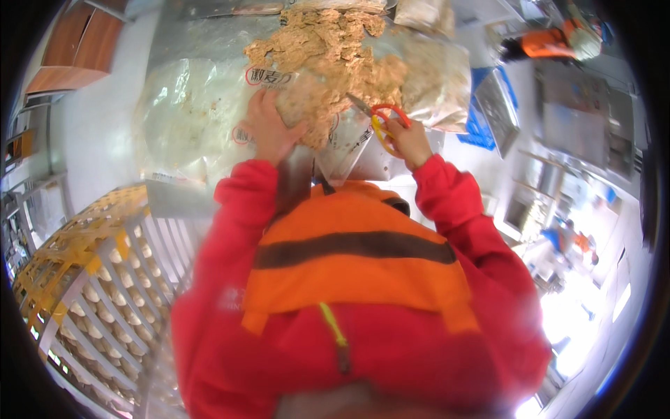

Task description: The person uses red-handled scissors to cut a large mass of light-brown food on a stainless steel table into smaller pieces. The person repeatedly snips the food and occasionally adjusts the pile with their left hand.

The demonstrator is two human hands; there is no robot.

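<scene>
My right hand (411, 140) holds scissors (361, 104) with red and yellow handles. Their blades point up and left, with the tip at the edge of a crumbly brown, food-like mass (335, 50). My left hand (269, 125) lies on a clear plastic bag (191, 112) printed with writing, thumb spread away from the fingers. Some of the brown mass sits under the film just right of that hand. A loose flap of clear printed plastic (343, 144) hangs toward me between my hands. Everything rests on a metal worktable (175, 200).
Filled clear bags (437, 86) lie at the right and far side of the table. Beyond stands a blue crate (479, 123). A slatted rack (104, 293) with many pale rounded items is at my lower left. Another person (549, 43) in orange is at the upper right.
</scene>
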